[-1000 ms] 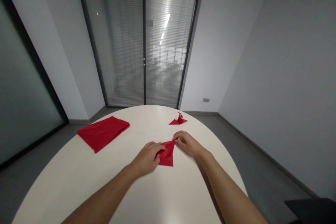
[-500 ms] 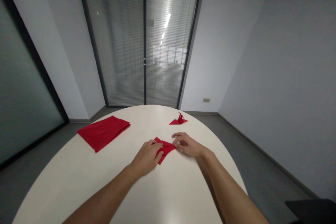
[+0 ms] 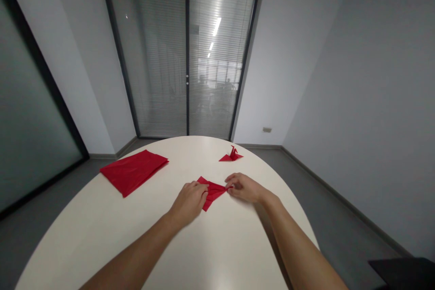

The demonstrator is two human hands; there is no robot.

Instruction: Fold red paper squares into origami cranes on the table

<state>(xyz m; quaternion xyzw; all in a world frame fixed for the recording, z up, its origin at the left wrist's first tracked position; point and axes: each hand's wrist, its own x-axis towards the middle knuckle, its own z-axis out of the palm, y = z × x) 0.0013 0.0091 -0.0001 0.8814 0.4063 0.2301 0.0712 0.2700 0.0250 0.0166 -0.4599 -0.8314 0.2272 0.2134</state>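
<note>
A small folded red paper (image 3: 214,191) lies on the round white table (image 3: 217,244), its narrow tip toward the right. My left hand (image 3: 190,201) is closed on its wide left part, fingers on top and thumb tucked close; that part is partly hidden. At the tip, my right hand (image 3: 245,188) pinches the paper between thumb and fingertips. Beyond my right hand stands a finished red paper crane (image 3: 233,155), wings spread, with nothing touching it.
A larger stack of red paper sheets (image 3: 136,172) lies at the table's left, near the edge. Behind the table is a glass partition (image 3: 163,77) with blinds. A dark object (image 3: 404,272) shows at the lower right, off the table.
My left hand has slid slightly left, with its thumb drawn in. The folded paper has shifted a little left, and my right fingers have closed more around its tip.
</note>
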